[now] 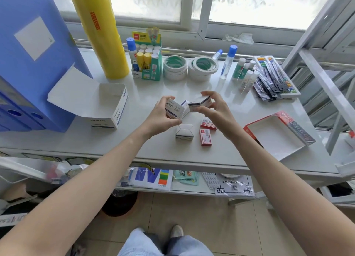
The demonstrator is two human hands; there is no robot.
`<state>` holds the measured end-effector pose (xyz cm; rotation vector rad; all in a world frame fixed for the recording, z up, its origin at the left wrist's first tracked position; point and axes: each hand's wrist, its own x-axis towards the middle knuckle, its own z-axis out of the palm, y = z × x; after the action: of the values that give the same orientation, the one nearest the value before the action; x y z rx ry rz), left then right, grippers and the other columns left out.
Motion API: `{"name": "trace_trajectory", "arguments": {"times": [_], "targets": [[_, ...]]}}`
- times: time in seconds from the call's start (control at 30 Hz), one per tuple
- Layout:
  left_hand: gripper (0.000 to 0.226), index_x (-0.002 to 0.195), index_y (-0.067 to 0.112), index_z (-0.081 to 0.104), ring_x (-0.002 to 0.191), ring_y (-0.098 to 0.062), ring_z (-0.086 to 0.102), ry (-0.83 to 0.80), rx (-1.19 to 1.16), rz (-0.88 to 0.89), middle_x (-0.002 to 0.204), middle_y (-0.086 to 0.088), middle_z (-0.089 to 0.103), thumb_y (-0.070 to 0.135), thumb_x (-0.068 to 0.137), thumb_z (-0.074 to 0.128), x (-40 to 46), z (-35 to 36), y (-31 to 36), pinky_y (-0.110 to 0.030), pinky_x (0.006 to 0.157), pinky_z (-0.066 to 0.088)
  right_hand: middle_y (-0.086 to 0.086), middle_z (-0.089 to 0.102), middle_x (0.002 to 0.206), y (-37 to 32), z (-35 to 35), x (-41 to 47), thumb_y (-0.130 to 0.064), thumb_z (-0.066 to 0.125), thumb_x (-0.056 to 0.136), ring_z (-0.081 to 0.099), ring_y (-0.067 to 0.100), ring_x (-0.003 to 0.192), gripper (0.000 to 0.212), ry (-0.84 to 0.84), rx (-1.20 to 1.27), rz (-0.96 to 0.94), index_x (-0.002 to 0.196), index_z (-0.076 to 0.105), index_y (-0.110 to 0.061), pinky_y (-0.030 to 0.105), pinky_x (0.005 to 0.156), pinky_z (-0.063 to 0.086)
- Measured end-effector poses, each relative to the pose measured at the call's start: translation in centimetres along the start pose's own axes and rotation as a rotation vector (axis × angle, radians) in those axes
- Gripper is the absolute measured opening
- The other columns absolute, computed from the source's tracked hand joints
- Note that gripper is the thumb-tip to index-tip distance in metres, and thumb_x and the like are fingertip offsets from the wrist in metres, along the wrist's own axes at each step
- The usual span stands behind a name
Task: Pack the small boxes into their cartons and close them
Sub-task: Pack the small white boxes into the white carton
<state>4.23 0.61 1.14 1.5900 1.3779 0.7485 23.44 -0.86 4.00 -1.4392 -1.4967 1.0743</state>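
Little is packed yet: the left hand (162,115) is clamped on 1 white box (173,110), the right hand (215,110) on another (199,103), while both cartons, white (107,104) far left and red (276,134) right, gape apparently empty, with 3 boxes (205,136) on the bench (146,94).

We see two red small boxes (206,136) on the white counter (153,152). The open carton (107,110) is white with blue print; the tall roll (98,31) is yellow.
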Motion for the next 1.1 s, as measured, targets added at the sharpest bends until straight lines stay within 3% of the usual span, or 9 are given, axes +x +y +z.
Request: {"name": "trace_trajectory", "arguments": {"times": [0.13,0.23,0.37,0.47,0.6,0.77,0.93,1.03,1.1], "targets": [[0.078,0.136,0.020,0.034,0.112,-0.025,0.054,-0.003,0.035,0.013,0.127,-0.013,0.046,0.019,0.071,0.077,-0.3,0.4,0.4,-0.032,0.096,0.048,0.007,0.058,0.092,-0.7,-0.1,0.2,-0.029,0.056,0.085,0.050,0.012,0.072,0.037,-0.030,-0.025,-0.003,0.120,0.049,-0.015,0.021,0.063,0.041],[0.081,0.137,0.020,0.033,0.113,-0.025,0.053,0.006,0.066,0.043,0.129,-0.012,0.047,0.022,0.071,0.079,-0.5,0.8,0.7,-0.033,0.097,0.048,0.002,0.062,0.075,-1.3,0.2,0.4,-0.044,0.052,0.090,0.052,0.013,0.063,0.040,-0.004,-0.073,-0.014,0.101,0.056,-0.006,0.026,0.060,0.040],[0.089,0.140,0.024,0.028,0.114,-0.025,0.054,-0.022,0.071,0.087,0.131,-0.011,0.048,0.028,0.068,0.080,-0.9,1.0,1.3,-0.038,0.100,0.047,0.010,0.068,0.074,-1.6,1.1,0.6,-0.060,0.059,0.078,0.059,0.021,0.066,0.053,0.019,-0.273,-0.029,0.080,0.058,-0.007,0.032,0.059,0.044],[0.093,0.135,0.037,0.029,0.110,-0.025,0.058,-0.035,0.044,0.115,0.126,-0.009,0.052,0.040,0.057,0.081,-1.1,1.0,1.7,-0.042,0.095,0.051,0.007,0.066,0.071,-1.5,1.9,0.4,-0.062,0.062,0.074,0.058,0.021,0.066,0.053,0.070,-0.308,-0.026,0.078,0.055,-0.009,0.032,0.060,0.043],[0.088,0.133,0.041,0.035,0.105,-0.023,0.059,-0.005,0.023,0.153,0.122,-0.010,0.047,0.033,0.060,0.084,-1.1,1.0,1.9,-0.037,0.089,0.055,0.007,0.062,0.079,-2.0,2.5,0.3,-0.064,0.040,0.086,0.060,0.030,0.083,0.060,0.061,-0.306,0.042,0.090,0.056,-0.006,0.041,0.072,0.050],[0.066,0.124,0.030,0.049,0.102,-0.023,0.060,0.016,0.016,0.174,0.111,-0.012,0.046,0.022,0.067,0.082,-1.3,0.9,2.0,-0.034,0.093,0.053,0.005,0.053,0.062,-3.0,2.2,0.1,-0.049,0.028,0.097,0.048,0.004,0.035,0.046,0.027,-0.067,0.094,0.087,0.055,-0.012,0.020,0.036,0.038],[0.061,0.120,0.032,0.050,0.104,-0.023,0.057,0.061,-0.002,0.165,0.110,-0.010,0.047,0.024,0.067,0.082,-1.2,0.9,1.9,-0.032,0.092,0.052,0.011,0.061,0.074,-2.6,1.4,0.0,-0.039,0.046,0.091,0.054,0.023,0.049,0.031,-0.079,-0.005,0.109,0.100,0.053,-0.011,0.036,0.057,0.044],[0.065,0.122,0.029,0.048,0.106,-0.024,0.055,0.070,0.014,0.165,0.114,-0.011,0.047,0.023,0.067,0.082,-1.1,0.9,1.8,-0.029,0.088,0.053,0.012,0.061,0.089,-2.5,0.9,-0.3,-0.027,0.055,0.089,0.057,0.019,0.059,0.022,-0.162,0.056,0.086,0.108,0.053,-0.014,0.035,0.067,0.049],[0.075,0.129,0.028,0.039,0.107,-0.026,0.056,0.067,0.024,0.169,0.118,-0.013,0.049,0.023,0.067,0.082,-1.0,0.8,1.8,-0.030,0.087,0.054,0.010,0.060,0.092,-2.4,0.8,-0.3,-0.023,0.062,0.086,0.059,0.016,0.068,0.032,-0.159,0.067,0.081,0.115,0.052,-0.015,0.031,0.074,0.049]]}}
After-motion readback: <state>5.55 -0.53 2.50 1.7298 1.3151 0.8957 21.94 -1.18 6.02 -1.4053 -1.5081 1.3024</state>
